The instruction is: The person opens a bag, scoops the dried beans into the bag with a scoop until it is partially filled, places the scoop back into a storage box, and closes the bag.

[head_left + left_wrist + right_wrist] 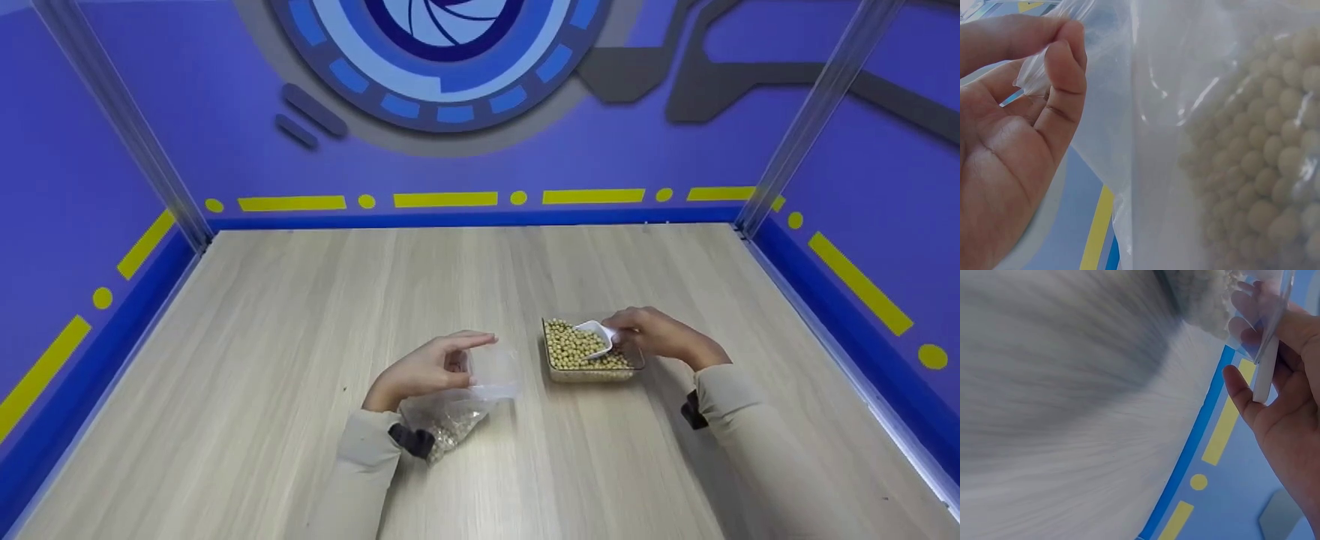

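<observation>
My left hand [421,372] pinches the mouth of a clear plastic bag [495,371]. Round, pale beans [1264,169] fill the bag's lower part, as the left wrist view shows up close. To the right stands a clear rectangular container [596,377] of yellowish beans [566,346]. With my right hand [664,335] I hold a white scoop [598,337], its bowl resting at the beans inside the container. In the right wrist view, fingers curl round the scoop's white handle [1265,377], and the clear container wall partly covers them.
A light wood-grain table [300,315] carries everything. Blue-purple walls [480,169] with yellow marks enclose it at the back and both sides. Each wrist wears a black strap [412,440] over a beige sleeve [360,465].
</observation>
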### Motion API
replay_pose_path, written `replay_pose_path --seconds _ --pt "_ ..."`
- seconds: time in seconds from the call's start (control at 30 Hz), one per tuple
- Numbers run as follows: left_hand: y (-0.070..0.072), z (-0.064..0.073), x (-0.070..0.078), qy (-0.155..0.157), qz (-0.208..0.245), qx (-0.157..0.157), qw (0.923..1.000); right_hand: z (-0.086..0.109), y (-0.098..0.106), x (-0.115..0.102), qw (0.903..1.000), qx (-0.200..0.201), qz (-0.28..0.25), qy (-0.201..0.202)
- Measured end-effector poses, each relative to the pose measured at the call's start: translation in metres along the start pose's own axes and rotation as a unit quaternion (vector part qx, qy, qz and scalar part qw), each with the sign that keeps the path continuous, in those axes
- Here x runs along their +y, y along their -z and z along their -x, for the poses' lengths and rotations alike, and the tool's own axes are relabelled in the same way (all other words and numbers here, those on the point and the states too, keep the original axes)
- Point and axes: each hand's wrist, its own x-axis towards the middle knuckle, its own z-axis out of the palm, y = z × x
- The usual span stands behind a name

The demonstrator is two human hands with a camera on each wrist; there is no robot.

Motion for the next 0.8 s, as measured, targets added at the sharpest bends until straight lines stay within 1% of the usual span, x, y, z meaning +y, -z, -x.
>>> replay_pose_path --seconds 0.27,0.37,0.53,0.6,0.8 --pt "-0.0007 -0.0008 -0.0002 0.004 0.000 -0.001 1.0000 0.0000 -0.0013 -0.0025 0.9999 0.009 0.008 0.006" --pt "-0.0008 -0.0007 0.0000 0.006 -0.002 -0.002 1.0000 -0.0003 -0.0009 -0.0047 0.9999 0.000 0.010 0.005" --pt "-0.0009 -0.0002 0.0002 0.007 -0.008 -0.003 0.9999 -0.0017 0.0003 -0.0075 0.9997 -0.019 0.003 -0.013" --pt "-0.0010 -0.0004 0.0000 0.005 -0.009 -0.004 0.9999 -0.0018 0.0005 -0.0074 0.9996 -0.021 -0.001 -0.021" --pt "-0.0009 -0.0010 -0.0003 0.006 -0.009 -0.005 0.9999 -0.0015 0.0005 -0.0033 0.9996 -0.018 -0.012 -0.017"
